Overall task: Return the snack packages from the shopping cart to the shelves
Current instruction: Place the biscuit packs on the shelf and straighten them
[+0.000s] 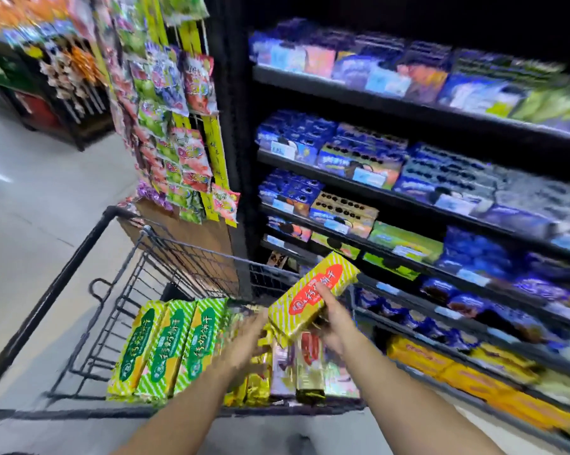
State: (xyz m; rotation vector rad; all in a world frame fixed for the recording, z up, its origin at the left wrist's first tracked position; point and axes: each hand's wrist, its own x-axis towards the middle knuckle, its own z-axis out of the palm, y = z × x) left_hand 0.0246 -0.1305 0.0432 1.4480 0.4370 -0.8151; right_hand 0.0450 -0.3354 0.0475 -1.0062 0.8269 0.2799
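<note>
My right hand (pixel 334 318) grips a long yellow biscuit package with a red label (pixel 313 295), lifted above the black wire shopping cart (pixel 90 244) and tilted toward the shelves. My left hand (pixel 249 338) reaches down into the cart among yellow and gold packages (pixel 260 372); blur hides whether its fingers hold one. Three green-labelled yellow packages (pixel 168 346) lie side by side in the cart's left part. Pink and red-labelled packages (pixel 309 366) lie under my right hand.
Dark shelves (pixel 391 198) on the right carry blue and green biscuit boxes, with yellow packages (pixel 441 362) on a low shelf. A rack of hanging candy bags (pixel 178 133) stands ahead of the cart. Pale tiled floor (pixel 31 198) spreads to the left.
</note>
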